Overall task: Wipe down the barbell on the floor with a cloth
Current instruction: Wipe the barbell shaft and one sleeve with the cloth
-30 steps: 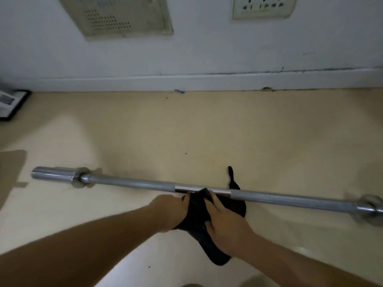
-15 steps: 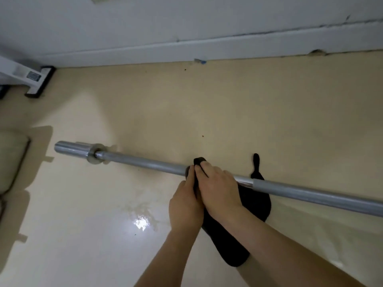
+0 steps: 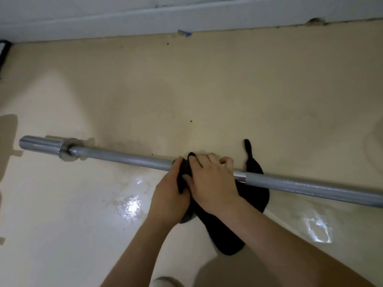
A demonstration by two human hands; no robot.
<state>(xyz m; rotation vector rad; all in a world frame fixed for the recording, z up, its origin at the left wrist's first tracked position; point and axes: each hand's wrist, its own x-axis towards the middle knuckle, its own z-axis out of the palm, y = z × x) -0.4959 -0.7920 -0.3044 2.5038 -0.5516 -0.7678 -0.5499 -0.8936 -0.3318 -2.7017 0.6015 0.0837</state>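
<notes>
One barbell (image 3: pixel 128 157) on the cream floor (image 3: pixel 207 90), one black cloth (image 3: pixel 257 195) – left hand (image 3: pixel 170 197) and right hand (image 3: pixel 213 183) side by side (touching), both clamped on the cloth around the shaft.

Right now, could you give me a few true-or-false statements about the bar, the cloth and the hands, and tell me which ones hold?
1. The barbell lies on the floor. True.
2. The cloth is white. False: it is black.
3. Both hands are on the cloth at the bar. True: the left hand and the right hand sit side by side there.
4. Weight plates are loaded on the sleeve at the left end. False: the sleeve is bare.
5. The bar leans upright against the wall. False: it lies flat, away from the wall.
</notes>
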